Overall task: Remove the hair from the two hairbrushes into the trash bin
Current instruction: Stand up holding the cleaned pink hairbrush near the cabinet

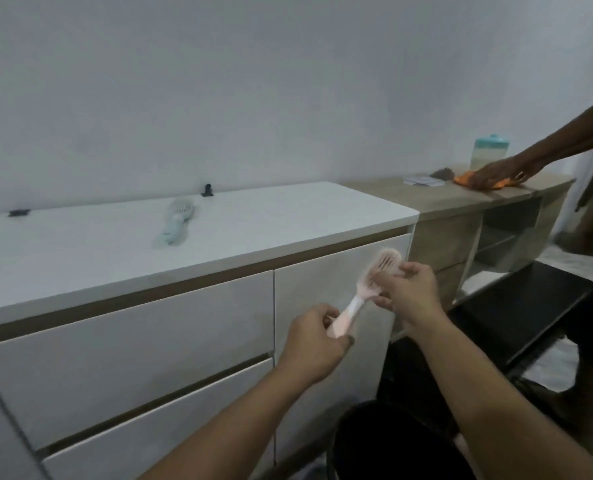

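Pink hairbrush (367, 289) is held above the black trash bin (374, 441), whose contents cannot be made out; left hand (317, 344) fingers curl around its handle, right hand (407, 292) fingertips pinch at its bristles. Green hairbrush (175, 220) lies on the white counter (80, 251), well behind the bin.

There were two hairbrushes, a pink one (374, 282) and a pale green one (176, 220), one black bin (385, 441), two small black clips (206, 190) (18, 213), one orange cloth (461, 180), and one plastic jug (489, 152).
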A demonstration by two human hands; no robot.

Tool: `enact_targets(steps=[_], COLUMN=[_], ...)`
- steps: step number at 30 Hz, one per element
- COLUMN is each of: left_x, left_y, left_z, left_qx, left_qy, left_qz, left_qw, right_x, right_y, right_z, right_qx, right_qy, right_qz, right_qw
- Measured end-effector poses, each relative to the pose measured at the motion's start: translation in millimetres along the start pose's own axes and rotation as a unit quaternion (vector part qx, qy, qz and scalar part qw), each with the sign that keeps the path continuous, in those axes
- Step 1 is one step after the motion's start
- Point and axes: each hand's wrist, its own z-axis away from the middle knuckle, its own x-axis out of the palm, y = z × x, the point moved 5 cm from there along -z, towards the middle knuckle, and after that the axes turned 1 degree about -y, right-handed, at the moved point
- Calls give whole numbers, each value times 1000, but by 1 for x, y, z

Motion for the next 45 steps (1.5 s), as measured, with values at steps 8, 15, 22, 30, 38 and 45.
enact_targets(steps=[8,15,22,30,38,45], left_x=[-89,-144,-171,-182,-183,-179], left_y=[29,20,1,-12,-21,-17], left_z=[-28,-57,-93,-117,-128,-118], left_qx=[75,67,26,-45,-76,-70], left_qy=[146,199,176,186,188,204], left_qz=[-16,-214,-241,-212,-207,-213], left_qw=[986,954,954,958,957,953], right_x=[106,176,225,258,277,268], right_y=[-75,-77,-45,-38,-32,-31], right_z=[-14,-42,-69,-78,-88,-74], right_qx=[-125,-178,-135,-209,-225,-224], right_qy=[-123,-158,-150,-141,-186,-182], right_qz=[106,133,216,346,441,496], right_qw=[979,962,955,904,849,819])
